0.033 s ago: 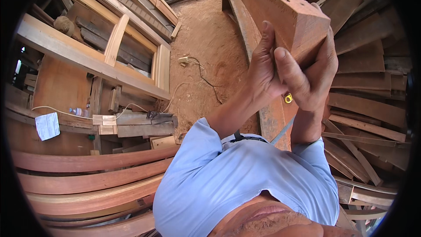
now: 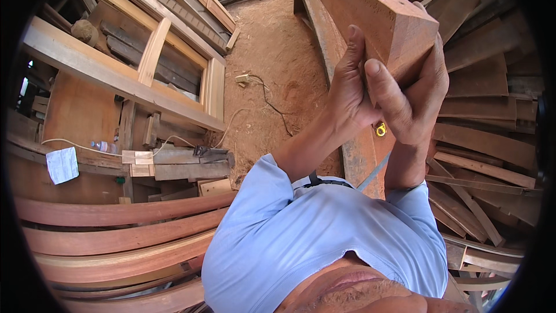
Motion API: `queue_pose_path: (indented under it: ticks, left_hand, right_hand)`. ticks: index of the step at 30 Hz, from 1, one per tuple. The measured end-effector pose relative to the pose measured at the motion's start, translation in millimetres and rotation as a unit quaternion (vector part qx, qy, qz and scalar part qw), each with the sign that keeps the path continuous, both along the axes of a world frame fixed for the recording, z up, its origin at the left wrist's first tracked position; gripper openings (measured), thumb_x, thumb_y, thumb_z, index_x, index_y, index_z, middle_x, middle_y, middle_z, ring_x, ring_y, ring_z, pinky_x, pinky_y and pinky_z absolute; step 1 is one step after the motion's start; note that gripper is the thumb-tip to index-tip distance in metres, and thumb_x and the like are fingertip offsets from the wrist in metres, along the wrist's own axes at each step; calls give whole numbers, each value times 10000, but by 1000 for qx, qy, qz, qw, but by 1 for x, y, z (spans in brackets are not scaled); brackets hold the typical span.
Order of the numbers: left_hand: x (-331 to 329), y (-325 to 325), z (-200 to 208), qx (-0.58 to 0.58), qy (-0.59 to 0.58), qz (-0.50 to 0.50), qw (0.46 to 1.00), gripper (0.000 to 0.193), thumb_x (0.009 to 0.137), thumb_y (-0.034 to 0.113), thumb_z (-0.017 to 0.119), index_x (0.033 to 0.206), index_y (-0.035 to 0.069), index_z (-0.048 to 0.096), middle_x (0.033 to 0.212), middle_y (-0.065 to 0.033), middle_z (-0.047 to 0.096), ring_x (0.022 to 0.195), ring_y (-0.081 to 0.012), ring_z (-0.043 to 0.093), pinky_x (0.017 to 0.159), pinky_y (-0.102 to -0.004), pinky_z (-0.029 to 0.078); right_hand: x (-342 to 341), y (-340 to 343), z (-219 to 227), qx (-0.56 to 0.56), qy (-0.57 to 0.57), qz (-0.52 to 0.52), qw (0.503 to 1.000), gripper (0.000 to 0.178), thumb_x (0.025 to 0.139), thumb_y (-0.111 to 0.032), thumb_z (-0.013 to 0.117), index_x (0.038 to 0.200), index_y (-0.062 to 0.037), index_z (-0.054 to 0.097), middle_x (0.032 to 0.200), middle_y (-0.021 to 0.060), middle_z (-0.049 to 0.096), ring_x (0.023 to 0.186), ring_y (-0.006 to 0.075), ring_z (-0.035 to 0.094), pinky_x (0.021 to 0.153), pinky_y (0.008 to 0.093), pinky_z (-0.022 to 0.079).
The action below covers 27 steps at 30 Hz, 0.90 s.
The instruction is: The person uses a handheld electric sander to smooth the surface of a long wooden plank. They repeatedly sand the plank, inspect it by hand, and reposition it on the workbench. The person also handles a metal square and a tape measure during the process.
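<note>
A thick reddish-brown wooden beam (image 2: 370,11) is raised before me, its near end angled and its far end running out past the top edge. Two small dark holes show in its upper face. My left hand (image 2: 349,90) presses against the left side of the beam, thumb up. My right hand (image 2: 414,104) wraps around the near end from below and from the right, fingertips at the far side. Below the hands, a yellow tape measure (image 2: 380,130) rests on a long wooden bench (image 2: 357,159), partly hidden by my wrists.
A wooden frame (image 2: 116,78) stands at the left, above stacked boards (image 2: 121,211). Piles of planks (image 2: 480,145) crowd the right side. A power cord (image 2: 272,107) lies on the dirt floor (image 2: 278,40). Near the left edge are a white paper (image 2: 62,166) and a plastic bottle (image 2: 104,147).
The beam's near end and my right hand have shifted very slightly to the right. Both hands keep the same hold.
</note>
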State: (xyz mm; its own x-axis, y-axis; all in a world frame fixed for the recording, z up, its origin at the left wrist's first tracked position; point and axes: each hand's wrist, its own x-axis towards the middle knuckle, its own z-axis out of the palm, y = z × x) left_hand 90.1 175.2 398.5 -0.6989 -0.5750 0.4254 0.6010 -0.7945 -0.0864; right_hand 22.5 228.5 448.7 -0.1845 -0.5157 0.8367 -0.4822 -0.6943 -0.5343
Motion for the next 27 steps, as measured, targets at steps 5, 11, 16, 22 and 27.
queue_pose_path:
  ticks: [5,11,16,22,27]
  left_hand:
    - [-2,-7,4,-23,-8,19,1000,627,1010,533,529,1449,91,464,1354,-134,595,1270,-278,582,1117,-473,474]
    - [-1,-8,2,-41,-59,58,996,631,1003,523,553,1455,93,457,1358,-127,592,1275,-267,580,1119,-464,476]
    - [5,-6,-7,-54,-80,76,992,634,992,515,565,1468,115,442,1360,-99,597,1282,-249,574,1149,-473,449]
    - [10,-7,-13,-13,-33,38,999,604,1015,485,544,1479,113,438,1374,-104,592,1281,-254,579,1147,-480,438]
    - [15,-5,-21,-42,-77,79,993,605,1023,495,526,1479,106,439,1380,-110,587,1283,-252,579,1139,-480,445]
  right_hand:
    - [-4,-4,6,-10,15,-14,1000,718,804,-199,777,1376,108,473,1220,197,623,1134,265,609,1007,378,464]
    - [-3,-4,4,-1,14,-18,1000,764,804,-217,788,1394,123,444,1223,207,626,1143,273,612,1013,385,468]
    - [4,-2,-6,6,3,-3,1000,868,799,-226,797,1440,161,356,1259,263,620,1190,313,616,1047,408,457]
    - [0,-3,-12,-19,90,-38,995,906,794,-212,785,1454,190,313,1287,320,599,1204,374,624,1048,434,464]
    - [1,0,-19,-1,72,-38,997,912,791,-211,783,1463,184,310,1291,339,589,1206,401,623,1049,454,465]
